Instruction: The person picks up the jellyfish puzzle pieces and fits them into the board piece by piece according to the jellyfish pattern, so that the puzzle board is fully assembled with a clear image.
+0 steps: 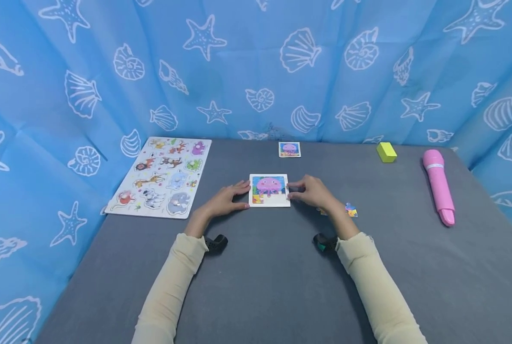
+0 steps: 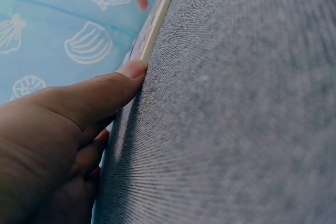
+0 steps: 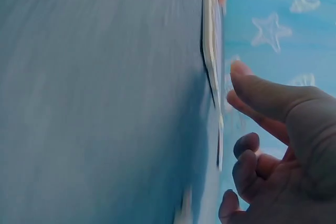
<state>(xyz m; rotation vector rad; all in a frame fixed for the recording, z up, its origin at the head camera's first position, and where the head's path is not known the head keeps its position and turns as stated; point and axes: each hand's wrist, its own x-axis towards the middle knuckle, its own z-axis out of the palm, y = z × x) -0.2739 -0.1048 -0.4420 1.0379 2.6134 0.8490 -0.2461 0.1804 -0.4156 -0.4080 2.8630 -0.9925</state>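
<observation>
Between the hands lies a small white-framed jigsaw puzzle [image 1: 277, 198] with a pink octopus picture; its lower right shows bare white. My left hand [image 1: 227, 198] touches the puzzle's left side with fairly straight fingers, and in the left wrist view the thumb [image 2: 105, 85] presses the frame's edge. At the right side is my right hand [image 1: 311, 191], thumb and index finger extended and apart. The right wrist view shows nothing between them. A loose puzzle piece [image 1: 351, 209] lies right of the right wrist; another piece [image 1: 322, 211] is partly hidden by that wrist.
Behind the puzzle lies a small octopus picture card [image 1: 289, 149]. An animal peg board [image 1: 170, 184] lies to the left. A yellow-green block [image 1: 387, 152] and a pink toy microphone [image 1: 440, 186] are to the right. A blue shell-print curtain [image 1: 256, 71] borders the table.
</observation>
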